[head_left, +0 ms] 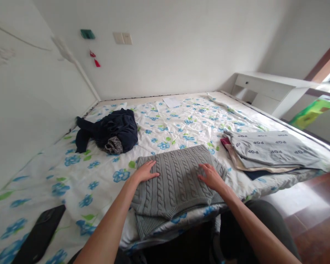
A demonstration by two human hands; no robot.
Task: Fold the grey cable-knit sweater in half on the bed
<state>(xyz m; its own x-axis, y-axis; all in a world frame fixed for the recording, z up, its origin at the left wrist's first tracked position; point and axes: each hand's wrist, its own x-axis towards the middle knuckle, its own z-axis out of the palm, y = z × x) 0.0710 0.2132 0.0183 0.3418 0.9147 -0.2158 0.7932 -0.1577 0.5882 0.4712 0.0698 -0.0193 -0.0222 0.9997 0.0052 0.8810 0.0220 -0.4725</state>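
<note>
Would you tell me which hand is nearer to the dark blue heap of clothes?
Left. The left hand lies just right of the dark heap; the right hand rests farther right.

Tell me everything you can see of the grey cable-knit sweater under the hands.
The grey cable-knit sweater looks like thick, soft wool with vertical rope patterns and a ribbed hem. It lies folded into a rough rectangle at the near edge of the blue-flowered white bedsheet, with one layer hanging slightly over the bed's edge. The left hand rests flat on its left side and the right hand flat on its right, fingers spread.
</note>
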